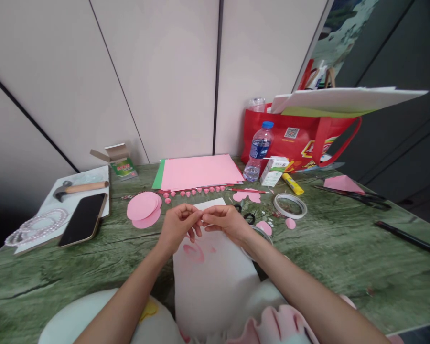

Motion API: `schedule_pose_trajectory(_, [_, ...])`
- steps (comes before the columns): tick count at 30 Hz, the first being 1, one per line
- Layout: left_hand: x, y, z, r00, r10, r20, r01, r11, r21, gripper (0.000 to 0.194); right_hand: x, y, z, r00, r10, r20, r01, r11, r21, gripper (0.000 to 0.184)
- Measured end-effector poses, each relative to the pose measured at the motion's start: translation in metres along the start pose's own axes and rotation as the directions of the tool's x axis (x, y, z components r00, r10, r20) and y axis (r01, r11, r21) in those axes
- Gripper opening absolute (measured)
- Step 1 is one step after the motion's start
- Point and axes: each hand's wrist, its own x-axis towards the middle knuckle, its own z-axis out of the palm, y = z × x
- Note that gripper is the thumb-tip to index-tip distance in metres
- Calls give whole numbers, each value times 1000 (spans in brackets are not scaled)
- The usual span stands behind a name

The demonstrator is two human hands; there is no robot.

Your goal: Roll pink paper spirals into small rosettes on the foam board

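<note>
My left hand and my right hand meet fingertip to fingertip, both in a pinch. Whatever lies between them is too small and covered to name. Below them is a pale white surface with a pink ring mark and a small pink spot. Just beyond, small pink pieces form a row. Pink paper circles lie stacked left of my left hand. Black scissor handles show behind my right hand, near pink petal-shaped cutouts. A roll of tape lies farther right.
Pink paper sheets lie at the back. A water bottle, white carton and yellow tube stand or lie before a red bag. Leftward are a hammer, phone and beads.
</note>
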Motion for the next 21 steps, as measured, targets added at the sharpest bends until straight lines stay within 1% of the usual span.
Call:
schedule_pose_trajectory(6, [0,-1,-1,999,-25,24,25,1000,2,24,1,2,-1,999,-23,-47,24,1000,6,23])
schedule_pose_trajectory(16, [1,-2,-1,999,-38,31,39,999,-27,25,-1,-2,1,997,-35,-69,35,999,1,28])
schedule_pose_trajectory(21, [1,-3,0,998,-40,40,41,998,-41,25,0,-1,1,996,-38,-80,38,999,-9,27])
